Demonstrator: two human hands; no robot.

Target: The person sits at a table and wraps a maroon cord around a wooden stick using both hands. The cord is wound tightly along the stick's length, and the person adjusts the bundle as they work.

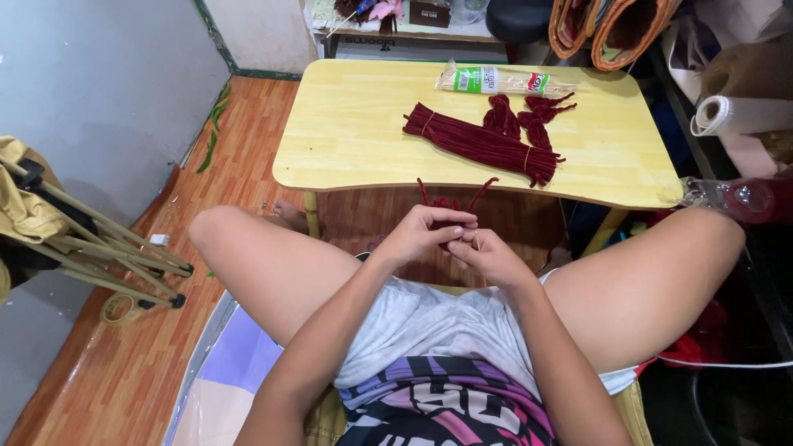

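Observation:
My left hand (421, 234) and my right hand (489, 255) meet in front of my lap, both pinching a dark red fuzzy pipe cleaner (450, 201) whose two ends stick up above my fingers. A thin wooden stick seems to run down from my right hand, hard to make out. On the low yellow table (355, 132) beyond lies a tied bundle of the same red pipe cleaners (479, 144), a few twisted red pieces (520, 116) behind it, and a clear packet of wooden skewers (504, 81).
A folded stand with tan fabric (74, 231) and a tape roll (120, 307) sit on the wooden floor at left. Rolled paper (727, 111), bags and red items crowd the right side. A shelf with clutter stands behind the table.

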